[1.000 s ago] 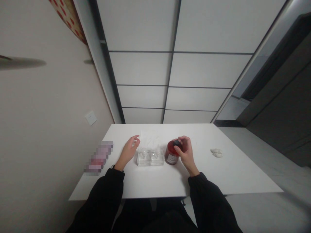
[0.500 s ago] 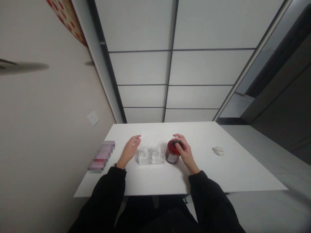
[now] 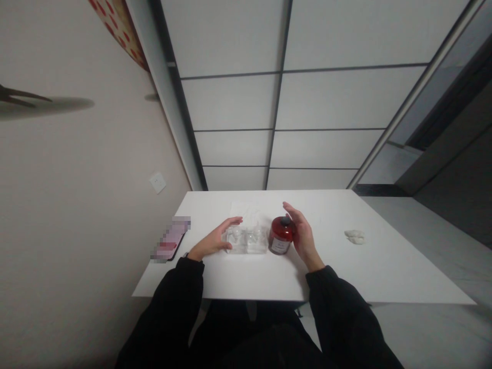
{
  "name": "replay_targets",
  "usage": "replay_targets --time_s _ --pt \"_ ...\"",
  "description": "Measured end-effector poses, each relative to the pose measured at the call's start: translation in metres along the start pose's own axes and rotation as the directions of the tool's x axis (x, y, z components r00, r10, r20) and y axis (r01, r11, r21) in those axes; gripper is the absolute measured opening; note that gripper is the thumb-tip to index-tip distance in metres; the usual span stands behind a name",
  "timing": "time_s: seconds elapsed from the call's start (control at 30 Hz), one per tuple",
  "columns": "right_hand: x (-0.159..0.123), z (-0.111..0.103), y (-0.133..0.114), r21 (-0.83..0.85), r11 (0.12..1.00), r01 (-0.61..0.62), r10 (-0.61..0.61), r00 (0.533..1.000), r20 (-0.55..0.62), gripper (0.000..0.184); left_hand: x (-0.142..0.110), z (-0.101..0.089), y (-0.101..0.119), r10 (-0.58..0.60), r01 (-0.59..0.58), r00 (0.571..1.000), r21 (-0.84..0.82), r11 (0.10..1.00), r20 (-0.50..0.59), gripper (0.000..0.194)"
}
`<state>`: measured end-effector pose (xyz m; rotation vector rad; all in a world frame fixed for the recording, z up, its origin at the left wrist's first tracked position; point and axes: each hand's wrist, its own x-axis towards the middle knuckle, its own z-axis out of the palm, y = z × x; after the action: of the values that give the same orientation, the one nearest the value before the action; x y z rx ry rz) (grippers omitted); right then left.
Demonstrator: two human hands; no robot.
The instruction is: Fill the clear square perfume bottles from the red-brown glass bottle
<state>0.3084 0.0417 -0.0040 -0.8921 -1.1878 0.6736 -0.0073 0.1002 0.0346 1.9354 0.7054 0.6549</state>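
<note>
A dark red jar (image 3: 281, 237) with a small black knob on top stands on the white table (image 3: 346, 277). My right hand (image 3: 302, 233) cups its right side, fingers curved and apart, touching or nearly touching the jar. To the left of the jar lie two small clear containers (image 3: 247, 241) side by side. My left hand (image 3: 216, 240) rests on the table against the left one, with its fingers reaching over the container's far edge. A white tissue (image 3: 246, 211) lies flat just behind the containers.
A blurred pinkish flat object (image 3: 171, 239) lies near the table's left edge. A crumpled white scrap (image 3: 354, 236) sits far right. A pale wall with a socket (image 3: 157, 182) is on the left, panelled doors stand behind the table.
My right hand came off the jar's top knob and opened beside the jar. My left hand moved right, up against the clear containers. The camera shifted slightly.
</note>
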Motion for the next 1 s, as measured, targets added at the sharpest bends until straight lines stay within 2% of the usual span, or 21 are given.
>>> replay_targets --time_s 0.07,0.2,0.33,0.47,0.6,0.7,0.83,1.0 --pt "0.010 -0.007 0.002 0.045 0.998 -0.049 0.052 0.997 -0.053 0.063 -0.004 0.002 0.004 -0.020 0.016 0.997 0.057 0.998 0.068 0.097" --pt "0.045 -0.021 0.013 0.064 0.987 -0.150 0.153 0.987 -0.045 0.054 -0.005 0.005 0.002 -0.050 0.046 0.998 0.088 0.995 0.047 0.073" --pt "0.069 -0.022 0.036 0.068 0.973 -0.219 0.221 0.975 -0.022 0.054 -0.002 0.007 -0.004 -0.013 0.012 0.999 0.045 0.999 0.033 0.063" --pt "0.061 -0.016 0.050 0.051 0.957 -0.286 0.282 0.956 0.078 0.052 0.000 0.007 -0.007 0.004 -0.005 1.000 0.027 1.000 0.023 0.057" --pt "0.047 -0.011 0.050 -0.004 0.940 -0.340 0.331 0.911 0.247 0.051 0.001 0.007 -0.010 0.004 -0.004 1.000 0.025 1.000 0.030 0.054" --pt "0.045 -0.008 0.052 -0.034 0.932 -0.361 0.353 0.881 0.315 0.053 0.002 0.008 -0.011 0.001 -0.001 0.999 0.021 1.000 0.035 0.055" --pt "0.045 -0.007 0.054 -0.052 0.927 -0.372 0.367 0.867 0.336 0.055 0.002 0.009 -0.008 0.002 -0.002 1.000 0.011 1.000 0.029 0.049" --pt "0.046 -0.007 0.052 -0.049 0.936 -0.348 0.348 0.899 0.265 0.055 0.002 0.009 -0.001 -0.005 0.005 1.000 -0.002 1.000 0.026 0.044"
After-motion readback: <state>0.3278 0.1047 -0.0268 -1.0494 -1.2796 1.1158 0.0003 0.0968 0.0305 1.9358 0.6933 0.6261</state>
